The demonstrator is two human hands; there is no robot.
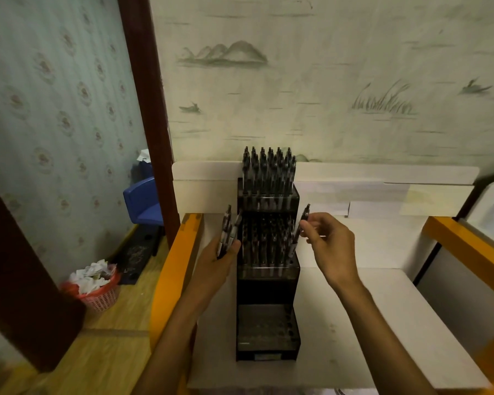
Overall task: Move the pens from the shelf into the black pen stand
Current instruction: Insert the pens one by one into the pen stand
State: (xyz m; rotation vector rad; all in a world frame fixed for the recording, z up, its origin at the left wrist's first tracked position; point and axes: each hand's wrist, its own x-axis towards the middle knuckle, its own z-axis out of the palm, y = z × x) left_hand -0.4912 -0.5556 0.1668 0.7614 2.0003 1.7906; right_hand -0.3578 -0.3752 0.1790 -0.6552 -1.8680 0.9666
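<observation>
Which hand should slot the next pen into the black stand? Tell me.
Right hand: its fingers already pinch a single pen right beside the stand's middle tier. The left hand grips the spare pens.

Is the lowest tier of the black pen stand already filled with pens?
No, the lowest tier shows only bare holes, while the two tiers above hold pens.

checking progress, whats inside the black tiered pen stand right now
The black tiered pen stand has upright dark pens filling its top tier and more in the middle; the lowest tier shows empty holes. Their lower ends are hidden.
</observation>
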